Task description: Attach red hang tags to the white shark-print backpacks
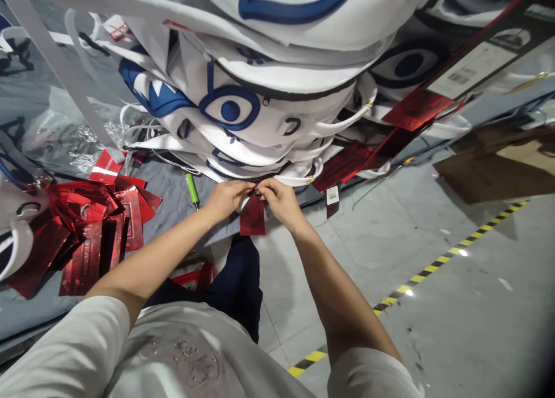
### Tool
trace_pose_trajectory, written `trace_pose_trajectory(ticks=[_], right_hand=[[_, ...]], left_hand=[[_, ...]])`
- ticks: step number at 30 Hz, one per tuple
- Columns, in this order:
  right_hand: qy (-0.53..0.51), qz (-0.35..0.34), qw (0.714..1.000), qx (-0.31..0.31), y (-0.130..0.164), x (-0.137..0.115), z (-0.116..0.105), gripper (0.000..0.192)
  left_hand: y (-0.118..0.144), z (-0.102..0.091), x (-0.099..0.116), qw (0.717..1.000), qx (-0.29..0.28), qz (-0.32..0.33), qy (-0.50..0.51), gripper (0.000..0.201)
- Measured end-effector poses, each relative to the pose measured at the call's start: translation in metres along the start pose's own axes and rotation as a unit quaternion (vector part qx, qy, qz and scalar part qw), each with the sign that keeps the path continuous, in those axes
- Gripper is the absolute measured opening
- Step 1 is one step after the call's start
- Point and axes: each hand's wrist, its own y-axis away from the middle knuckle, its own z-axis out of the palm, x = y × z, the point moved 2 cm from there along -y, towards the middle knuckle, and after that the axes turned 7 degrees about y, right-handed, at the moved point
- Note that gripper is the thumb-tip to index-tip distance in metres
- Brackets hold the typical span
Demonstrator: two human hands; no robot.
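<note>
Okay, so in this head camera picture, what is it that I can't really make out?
- Head view: the top end of the hanging red tag, mostly hidden by the left hand and right hand.
- Head view: the uppermost eye design, cut off by the top edge.
- Head view: the lower white bags, mostly covered by those above.
- Head view: print on the small white label, too tiny and blurred.

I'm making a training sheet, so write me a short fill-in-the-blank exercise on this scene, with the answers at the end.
1. The left hand and right hand are together at the top of a hanging tag coloured ____.
2. The pile of tags lies to the person's ____.
3. The eye design on the white bag beyond the hands is outlined in ____.
4. The floor tape is striped black and ____.

Missing words: red; left; blue; yellow.
</note>
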Motion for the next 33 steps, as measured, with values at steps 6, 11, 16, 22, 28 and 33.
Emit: trace_pose_trajectory(ticks=[6, 11, 16, 22, 28, 33], right_hand=[[0.003, -0.006, 1.0, 0.006, -0.002, 0.006, -0.008, 0.015], [0.05, -0.048, 0.998, 0.012, -0.005, 0.002, -0.013, 0.013], [0.1, -0.097, 0.99, 0.014, -0.004, -0.002, -0.013, 0.016], [0.177, -0.108, 0.978, -0.01, -0.003, -0.003, -0.013, 0.019], [0.412, -0.097, 0.902, -0.081, -0.001, -0.018, -0.009, 0.021], [0.433, -0.113, 0.889, -0.092, -0.003, -0.023, -0.011, 0.018]], left_hand=[[-0.005, -0.001, 0.004, 0.998, 0.012, 0.022, -0.053, 0.02], [-0.011, 0.009, 0.004, 0.999, -0.044, 0.01, -0.018, 0.018], [-0.015, 0.01, 0.007, 0.997, -0.022, -0.052, -0.059, 0.013], [-0.017, 0.009, 0.016, 0.984, -0.059, -0.088, -0.141, 0.015], [-0.027, 0.008, 0.032, 0.942, -0.129, -0.14, -0.277, 0.016], [-0.031, 0.014, 0.046, 0.911, -0.132, -0.156, -0.358, 0.021]])
